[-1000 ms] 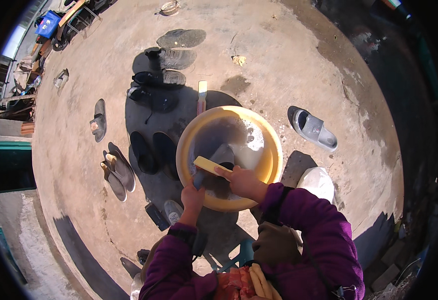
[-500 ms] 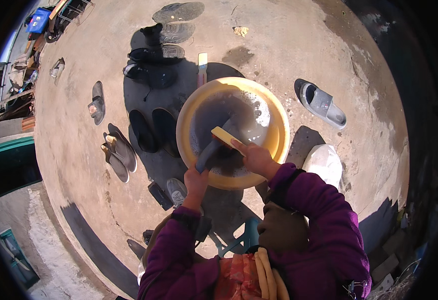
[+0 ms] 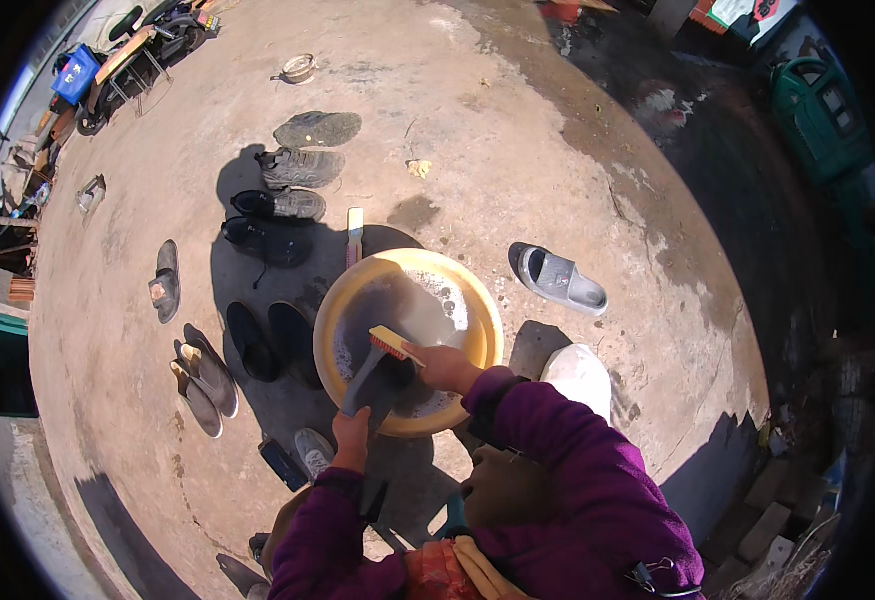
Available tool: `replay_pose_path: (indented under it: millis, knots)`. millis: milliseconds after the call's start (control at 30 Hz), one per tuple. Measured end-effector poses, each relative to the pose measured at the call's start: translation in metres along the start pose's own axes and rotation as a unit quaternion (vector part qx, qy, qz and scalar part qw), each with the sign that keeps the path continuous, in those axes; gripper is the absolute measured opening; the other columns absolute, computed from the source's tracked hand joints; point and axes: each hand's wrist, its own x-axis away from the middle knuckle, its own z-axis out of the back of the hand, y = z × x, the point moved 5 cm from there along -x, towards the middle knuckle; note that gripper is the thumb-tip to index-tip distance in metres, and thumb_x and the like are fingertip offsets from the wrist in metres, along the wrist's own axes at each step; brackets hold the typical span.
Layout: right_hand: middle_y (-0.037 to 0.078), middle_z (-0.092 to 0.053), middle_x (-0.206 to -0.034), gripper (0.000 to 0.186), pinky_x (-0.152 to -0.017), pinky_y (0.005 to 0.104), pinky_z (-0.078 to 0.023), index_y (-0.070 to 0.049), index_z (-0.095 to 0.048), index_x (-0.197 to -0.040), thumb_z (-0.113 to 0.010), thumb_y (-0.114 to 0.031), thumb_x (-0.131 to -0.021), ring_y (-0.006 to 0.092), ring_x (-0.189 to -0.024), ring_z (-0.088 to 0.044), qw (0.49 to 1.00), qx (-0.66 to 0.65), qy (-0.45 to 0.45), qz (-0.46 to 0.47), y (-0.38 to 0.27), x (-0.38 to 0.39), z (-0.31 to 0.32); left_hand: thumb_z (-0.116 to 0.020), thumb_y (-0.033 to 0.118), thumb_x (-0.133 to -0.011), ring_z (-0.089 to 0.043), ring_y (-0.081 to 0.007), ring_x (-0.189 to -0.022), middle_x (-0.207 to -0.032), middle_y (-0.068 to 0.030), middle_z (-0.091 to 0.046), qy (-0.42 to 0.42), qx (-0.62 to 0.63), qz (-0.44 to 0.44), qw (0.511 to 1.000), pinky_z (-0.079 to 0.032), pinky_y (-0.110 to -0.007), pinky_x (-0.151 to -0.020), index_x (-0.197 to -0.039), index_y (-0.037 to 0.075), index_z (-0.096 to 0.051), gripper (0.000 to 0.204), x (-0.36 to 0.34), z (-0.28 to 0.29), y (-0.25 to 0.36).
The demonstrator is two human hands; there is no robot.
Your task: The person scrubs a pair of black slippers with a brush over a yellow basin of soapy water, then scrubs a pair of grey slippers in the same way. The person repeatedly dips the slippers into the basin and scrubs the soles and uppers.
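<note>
A yellow basin of cloudy, sudsy water stands in front of me. Over its near side, my left hand is closed around one end of a grey slipper, seen nearly edge-on. My right hand grips a scrubbing brush with a yellow back and reddish bristles. Its bristles face down at the slipper's upper end; whether they press on it I cannot tell. Part of the slipper lies in shadow. Another brush with a pale handle rests on the ground beyond the basin.
Dark shoes and several others lie left of the basin. A grey slide sandal lies to the right, near a white bag-like bundle. A phone-like dark object is by my left arm. A motorbike stands far left.
The view has shifted, so the basin and shoes appear further left and lower. Both hands keep their holds; the brush has moved slightly relative to the slipper, toward its upper end.
</note>
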Motion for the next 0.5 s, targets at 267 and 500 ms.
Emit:
replay_pose_path:
  millis: [267,500]
  knots:
    - [0.01,-0.064,-0.082,0.043,-0.042,0.027,-0.043,-0.003,-0.054,-0.125,-0.056,-0.02,-0.085,0.0134,-0.051,-0.057,0.905,-0.421,0.059,-0.012,-0.061,0.07,0.084,-0.074,0.027,-0.081,-0.066,-0.0166,-0.08,-0.095,-0.0128,-0.067,0.09,-0.084,-0.269,0.955,-0.051,-0.026,-0.064,-0.111,-0.004,-0.062,0.045,0.037,0.044,0.028]
    - [0.006,-0.061,-0.076,0.034,-0.039,0.0257,-0.039,-0.003,-0.057,-0.119,-0.053,-0.014,-0.086,0.0113,-0.046,-0.052,0.906,-0.259,0.261,0.21,-0.13,0.129,0.054,-0.069,0.02,-0.086,-0.055,-0.0059,-0.066,-0.077,0.0,-0.064,0.006,0.051,-0.267,0.962,-0.043,-0.021,-0.062,-0.093,-0.005,-0.069,0.026,0.147,0.075,0.125]
